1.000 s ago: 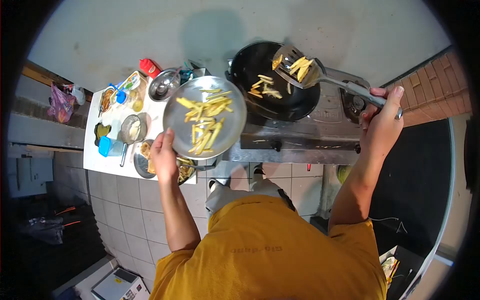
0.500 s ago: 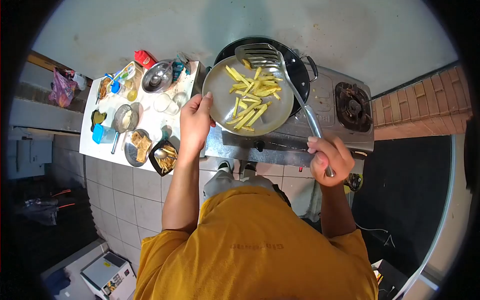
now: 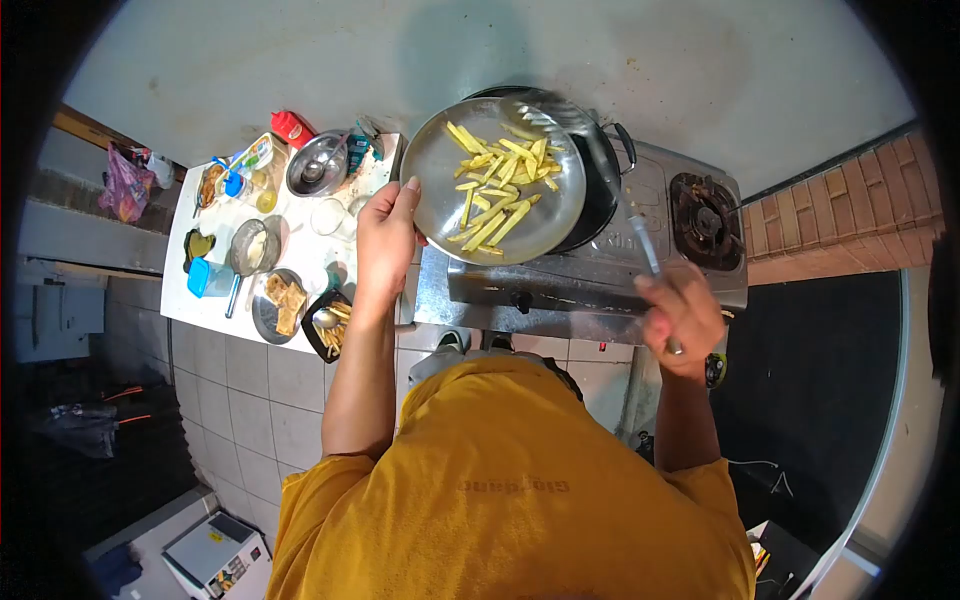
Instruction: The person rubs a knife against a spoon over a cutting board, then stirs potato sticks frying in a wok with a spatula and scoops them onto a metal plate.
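My left hand point(image 3: 387, 232) grips the left rim of a round metal plate point(image 3: 430, 165), thumb on top. Cut potato fries point(image 3: 495, 190) lie in a loose pile on that plate. It is held over a black wok point(image 3: 597, 215) on the stove and hides most of it. My right hand point(image 3: 685, 318), blurred by motion, is closed round the handle of a slotted spatula point(image 3: 640, 235). The spatula's head is smeared and reaches over the plate's upper right edge; whether it touches the plate I cannot tell.
The steel stove point(image 3: 655, 240) has a bare burner point(image 3: 706, 215) at right. On the white table point(image 3: 200, 290) at left stand a red squeeze bottle point(image 3: 290, 128), a metal bowl point(image 3: 318, 165), a small pan point(image 3: 254, 246), a plate of flat brown food point(image 3: 285, 300) and a black bowl of fries point(image 3: 330, 325).
The spatula and my right hand have moved to the right and slightly down. The plate has shifted a little, and the fries on it lie somewhat differently.
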A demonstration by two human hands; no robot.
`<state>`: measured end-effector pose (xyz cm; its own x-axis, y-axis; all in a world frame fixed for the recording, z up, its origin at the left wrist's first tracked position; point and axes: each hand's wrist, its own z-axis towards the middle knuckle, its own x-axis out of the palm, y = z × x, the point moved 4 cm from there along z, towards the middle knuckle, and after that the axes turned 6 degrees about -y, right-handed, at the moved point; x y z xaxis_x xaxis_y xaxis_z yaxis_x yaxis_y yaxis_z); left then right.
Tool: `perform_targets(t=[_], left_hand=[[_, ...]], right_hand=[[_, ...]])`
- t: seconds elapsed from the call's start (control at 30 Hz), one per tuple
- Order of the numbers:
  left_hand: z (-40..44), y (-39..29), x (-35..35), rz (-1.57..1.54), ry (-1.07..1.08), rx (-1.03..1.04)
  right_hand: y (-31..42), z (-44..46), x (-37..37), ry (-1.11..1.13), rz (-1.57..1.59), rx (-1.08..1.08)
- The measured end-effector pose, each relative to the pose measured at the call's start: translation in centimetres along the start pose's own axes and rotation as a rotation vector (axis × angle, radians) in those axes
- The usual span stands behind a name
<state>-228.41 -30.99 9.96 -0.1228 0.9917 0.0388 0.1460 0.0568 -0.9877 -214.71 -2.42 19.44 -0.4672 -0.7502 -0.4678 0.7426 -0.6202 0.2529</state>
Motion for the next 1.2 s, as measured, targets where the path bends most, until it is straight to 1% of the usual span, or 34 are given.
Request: perform_targets(t=[0.07,0.1,0.17,0.2,0.23,0.27,0.3,0.37,0.4,0.43,0.47,0.5,0.57,0.6,0.63,0.7,0.73,0.8,0.83,0.9,0.93,1.0,1.03,1.1,1.2], left_hand=[[-0.4,-0.5,0.0,-0.001,-0.027,-0.001],[-0.5,-0.6,-0.1,-0.001,-0.055,-0.004],[-0.2,0.1,-1.7,0.011,-0.062,0.001],[-0.1,0.4,-2.6,0.017,-0.070,0.011],[-0.1,0.4,-3.4,0.020,-0.058,0.007],[-0.3,0.4,-4.4,0.042,-0.098,0.003],[-0.3,0.5,-5.3,0.063,-0.140,-0.002],[-0.1,1.0,-7.4,0.054,-0.153,-0.004],[-0.3,0.7,-7.8,0.042,-0.198,-0.007],[-0.6,0.4,-8.3,0.030,-0.244,-0.010],[0.1,1.8,-10.5,0.025,-0.202,-0.027],[0.1,1.8,-11.4,0.027,-0.201,-0.031],[-0.2,1.9,-12.9,0.020,-0.272,-0.019],[-0.5,1.5,-13.3,-0.011,-0.268,0.003],[-0.7,1.6,-13.6,-0.012,-0.274,0.000],[-0.9,1.6,-14.8,-0.067,-0.355,0.013],[-0.9,2.1,-15.4,-0.044,-0.337,0.015],[-1.0,2.8,-16.3,-0.043,-0.365,-0.012],[-1.0,3.1,-16.6,-0.042,-0.386,-0.038],[-1.2,3.4,-17.0,-0.047,-0.400,-0.047],[-1.3,3.5,-17.2,-0.052,-0.410,-0.067],[-1.2,3.9,-17.7,-0.055,-0.416,-0.089],[-1.0,4.3,-18.1,-0.054,-0.418,-0.089],[-0.6,4.9,-18.6,-0.053,-0.407,-0.092],[0.2,6.1,-18.8,-0.114,-0.369,-0.094]], right_hand=[[-0.8,-0.9,-1.0,-0.229,-0.116,0.222],[-0.9,-0.7,-0.9,-0.229,-0.116,0.227],[-3.0,-0.8,-1.2,-0.574,-0.033,0.775],[-3.9,-0.5,-0.9,-0.579,-0.043,0.781],[-5.5,-0.3,-0.6,-0.550,-0.122,0.851],[-7.0,-0.1,-0.2,-0.520,-0.201,0.922],[-8.2,0.2,0.2,-0.523,-0.210,0.928],[-10.9,0.7,1.5,-0.283,-0.395,1.014],[-12.3,0.7,2.0,-0.283,-0.399,1.020],[-13.4,1.1,2.8,-0.178,-0.567,0.878],[-14.2,1.6,3.6,-0.073,-0.726,0.727],[-14.8,2.1,4.1,-0.069,-0.727,0.731],[-15.7,3.2,5.8,0.034,-0.680,0.744],[-16.5,3.4,6.6,0.089,-0.690,0.761],[-17.4,3.5,7.1,0.095,-0.687,0.758],[-19.2,3.0,8.6,0.209,-0.576,0.764],[-20.3,2.1,9.1,0.213,-0.569,0.761],[-21.1,1.0,10.3,0.138,-0.367,0.844],[-20.8,1.2,10.7,0.144,-0.362,0.840],[-18.8,1.4,11.5,0.168,-0.185,0.924],[-17.8,1.7,11.6,0.174,-0.182,0.923],[-15.8,2.9,11.8,0.221,-0.114,0.757],[-15.5,3.3,11.6,0.221,-0.117,0.762],[-14.9,4.3,11.1,0.228,-0.175,0.653],[-15.7,5.2,10.9,0.257,-0.233,0.625]])
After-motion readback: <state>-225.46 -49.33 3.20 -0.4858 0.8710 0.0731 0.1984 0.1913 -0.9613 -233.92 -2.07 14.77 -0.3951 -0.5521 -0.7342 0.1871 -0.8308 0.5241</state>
